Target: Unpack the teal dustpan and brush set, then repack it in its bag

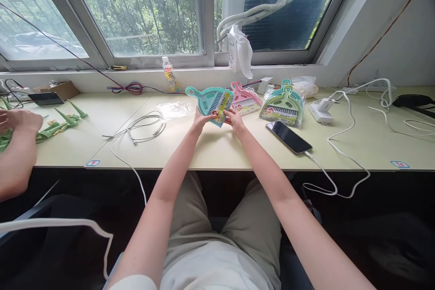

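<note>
Turquoise plastic dustpan-and-brush set (pixel 207 99), held between my two hands at the far side of the pale yellow tabletop (pixel 183 152). Its long axis runs obliquely: the looped handle (pixel 192 91) points away from me and to the left, while the broad pan end slants down toward my right. Left hand (pixel 201 120): grip closed on the near left edge, with the thumb across the front; this is the hand nearer the handle, whose loop lies clear of my fingers. Right hand (pixel 234 120): grip closed at the right edge, beside the yellow printed label (pixel 222 106). The front is tilted up toward me; whether the lower edge touches the tabletop, I cannot tell. Just beyond my right hand lies a pink dustpan-and-brush set (pixel 245 101); farther right, a green dustpan-and-brush set (pixel 282 108) in clear wrapping overlaps a turquoise one behind it. I judge the handle's leftward slant to be the governing relation, since it favours the left hand for reach.
</note>
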{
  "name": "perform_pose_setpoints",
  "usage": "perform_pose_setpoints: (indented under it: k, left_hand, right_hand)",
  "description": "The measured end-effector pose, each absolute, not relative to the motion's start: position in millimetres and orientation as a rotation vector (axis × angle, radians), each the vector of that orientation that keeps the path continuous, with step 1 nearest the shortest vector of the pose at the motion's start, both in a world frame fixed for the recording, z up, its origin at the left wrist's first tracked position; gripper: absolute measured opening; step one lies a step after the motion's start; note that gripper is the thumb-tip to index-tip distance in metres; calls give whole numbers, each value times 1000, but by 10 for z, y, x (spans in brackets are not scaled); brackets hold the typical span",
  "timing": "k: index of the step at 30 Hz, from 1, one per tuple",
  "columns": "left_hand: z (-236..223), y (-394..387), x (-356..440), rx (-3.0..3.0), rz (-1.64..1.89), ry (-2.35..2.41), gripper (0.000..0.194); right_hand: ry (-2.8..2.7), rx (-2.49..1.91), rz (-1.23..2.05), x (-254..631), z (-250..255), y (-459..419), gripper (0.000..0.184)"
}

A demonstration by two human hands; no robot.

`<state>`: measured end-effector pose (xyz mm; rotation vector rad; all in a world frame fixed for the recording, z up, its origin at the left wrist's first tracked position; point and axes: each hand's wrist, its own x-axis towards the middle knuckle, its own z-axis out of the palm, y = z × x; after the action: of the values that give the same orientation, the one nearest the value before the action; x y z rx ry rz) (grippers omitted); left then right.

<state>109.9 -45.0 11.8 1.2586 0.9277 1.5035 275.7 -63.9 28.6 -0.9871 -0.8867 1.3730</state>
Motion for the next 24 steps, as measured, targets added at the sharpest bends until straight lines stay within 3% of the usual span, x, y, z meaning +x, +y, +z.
perform_pose_setpoints:
  k: [8,13,19,24]
  left_hand:
    - [186,-515,1076,1283,1386,924,86]
    - [176,-454,1060,1257,1367,928,66]
    - [126,-333,805,1352,1799,1408,44]
    - [22,-292,507,1492,1591,1680,19]
  right_hand:
    - [-855,-973,1301,2764,300,-630,9]
    - [-822,-982,1279,2783,296,-618,10]
    - [-782,-999,1268,2812,302,-609,11]
    - [-822,-999,1269,2806,306,-615,10]
